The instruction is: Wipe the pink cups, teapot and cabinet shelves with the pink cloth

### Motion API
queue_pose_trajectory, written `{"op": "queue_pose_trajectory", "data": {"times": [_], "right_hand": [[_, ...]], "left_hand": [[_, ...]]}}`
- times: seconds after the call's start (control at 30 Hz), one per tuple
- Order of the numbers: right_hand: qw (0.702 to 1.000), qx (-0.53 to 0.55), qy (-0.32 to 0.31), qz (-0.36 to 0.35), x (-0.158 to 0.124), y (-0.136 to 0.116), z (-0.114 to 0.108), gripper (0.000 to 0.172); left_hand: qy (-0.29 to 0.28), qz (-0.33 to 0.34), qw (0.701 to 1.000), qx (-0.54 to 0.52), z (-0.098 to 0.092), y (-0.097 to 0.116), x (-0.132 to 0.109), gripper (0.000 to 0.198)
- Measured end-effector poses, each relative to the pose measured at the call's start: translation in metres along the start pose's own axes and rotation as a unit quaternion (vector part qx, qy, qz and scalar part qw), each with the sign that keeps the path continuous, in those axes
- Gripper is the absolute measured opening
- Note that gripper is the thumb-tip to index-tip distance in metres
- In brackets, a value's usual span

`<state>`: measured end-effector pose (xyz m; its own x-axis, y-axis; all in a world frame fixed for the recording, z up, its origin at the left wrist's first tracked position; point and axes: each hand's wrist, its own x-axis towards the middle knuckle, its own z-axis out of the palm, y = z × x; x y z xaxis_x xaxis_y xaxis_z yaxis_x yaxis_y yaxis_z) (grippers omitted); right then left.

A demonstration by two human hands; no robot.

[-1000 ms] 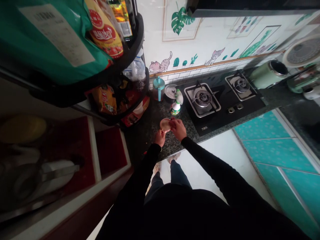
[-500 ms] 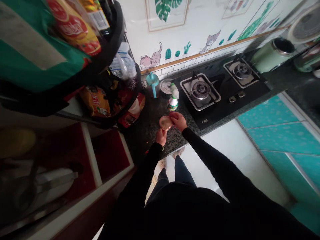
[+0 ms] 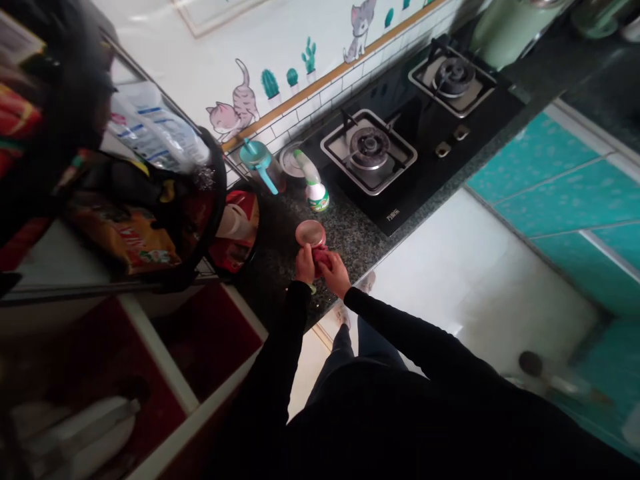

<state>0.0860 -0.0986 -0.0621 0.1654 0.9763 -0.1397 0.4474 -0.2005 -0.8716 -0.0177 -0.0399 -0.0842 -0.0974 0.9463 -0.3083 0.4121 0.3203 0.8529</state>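
A small round pinkish container (image 3: 310,232) with a pale top is over the dark counter, just beyond my hands. My left hand (image 3: 305,265) is closed at its near side, fingertips by the rim; how much it grips there is partly hidden. My right hand (image 3: 336,275) pinches a crumpled dark-pink cloth (image 3: 320,258) against the container's near side, right beside the left fingers. Behind the container stands a white spray bottle (image 3: 317,195) with a green label. To its left is a clear jug (image 3: 262,167) with a turquoise lid and handle.
A black gas hob (image 3: 395,193) with two burners fills the counter to the right. On the left rises a black rack (image 3: 220,207) loaded with food packets. Below it sits a red-lined open drawer (image 3: 210,333). A round lid (image 3: 291,160) lies by the wall.
My right hand has moved with the cloth from the container's right rim to its near side, beside the left hand. The view has shifted closer and turned.
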Motion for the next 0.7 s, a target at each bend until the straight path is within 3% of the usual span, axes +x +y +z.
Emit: {"op": "queue_pose_trajectory", "data": {"times": [0.1,0.2,0.33,0.43,0.5,0.57,0.63,0.7], "right_hand": [[0.997,0.054,0.008,0.057,-0.001,0.010,-0.011,0.035],[0.982,0.122,0.089,0.116,-0.005,0.011,-0.014,0.038],[0.965,0.182,0.182,0.048,0.001,-0.001,0.011,0.039],[0.947,0.207,0.236,0.064,0.037,-0.004,0.018,0.032],[0.949,0.203,0.230,0.069,0.071,0.000,0.008,0.024],[0.966,0.203,0.153,0.039,0.096,0.007,-0.005,0.017],[0.972,0.197,0.128,0.018,0.097,0.010,-0.011,0.017],[0.965,0.196,0.174,0.016,0.073,0.009,-0.002,0.023]], "left_hand": [[0.000,-0.005,0.998,-0.061,0.000,0.002,0.001,0.065],[0.027,-0.070,0.994,-0.079,0.001,0.005,0.003,0.069],[0.036,-0.089,0.995,-0.022,-0.001,0.010,0.006,0.067],[0.047,-0.077,0.996,0.028,-0.003,0.013,0.003,0.066],[0.047,-0.090,0.995,0.024,-0.003,0.014,0.000,0.067],[0.052,-0.106,0.993,0.010,-0.002,0.015,-0.004,0.068],[0.058,-0.110,0.992,0.001,0.000,0.016,-0.006,0.069],[0.058,-0.099,0.993,-0.002,0.000,0.017,-0.006,0.070]]}}
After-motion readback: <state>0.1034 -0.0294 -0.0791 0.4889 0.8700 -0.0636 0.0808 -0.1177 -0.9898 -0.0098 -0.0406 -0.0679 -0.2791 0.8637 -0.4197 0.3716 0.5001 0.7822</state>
